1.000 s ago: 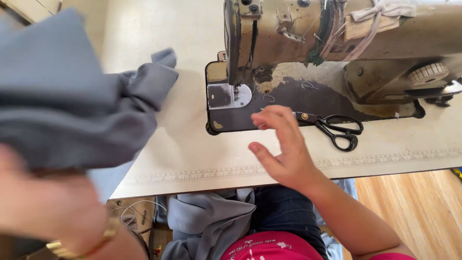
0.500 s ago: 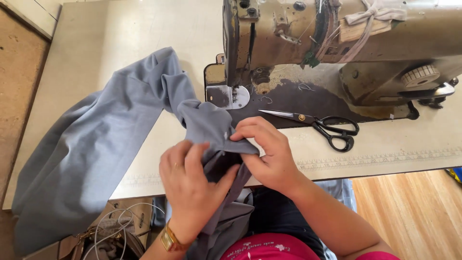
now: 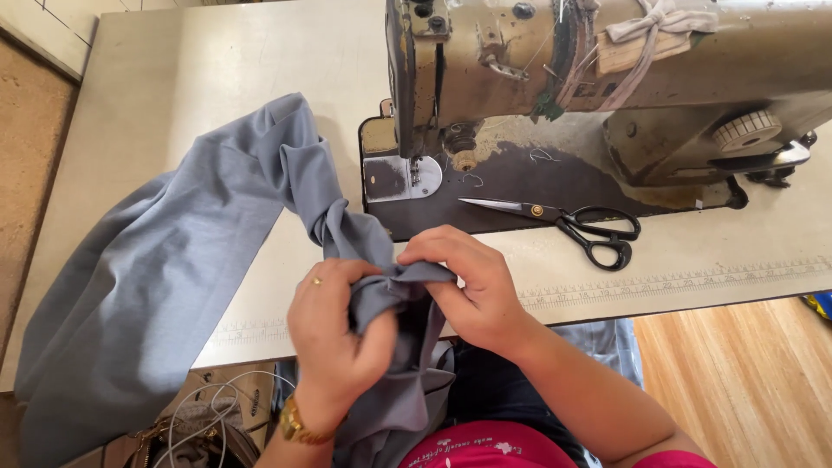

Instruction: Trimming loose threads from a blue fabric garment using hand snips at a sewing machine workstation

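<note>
The soft, matt grey woven cloth (image 3: 173,277) hung in smooth folds. The old beige metal sewing machine (image 3: 607,78) looked worn and grimy, its paint dull, with a shiny steel needle plate (image 3: 400,178). The scissors with bright steel blades and glossy black handles (image 3: 563,221) lay on the smooth, matt cream laminate tabletop (image 3: 199,78). The orange wooden floor (image 3: 745,381) looked polished.

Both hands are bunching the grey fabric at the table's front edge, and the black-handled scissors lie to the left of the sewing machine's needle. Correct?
Not quite. In the head view the scissors lie to the right of the needle, on the machine's dark bed. The rest holds: left hand and right hand both bunch the grey fabric at the table's front edge.
</note>
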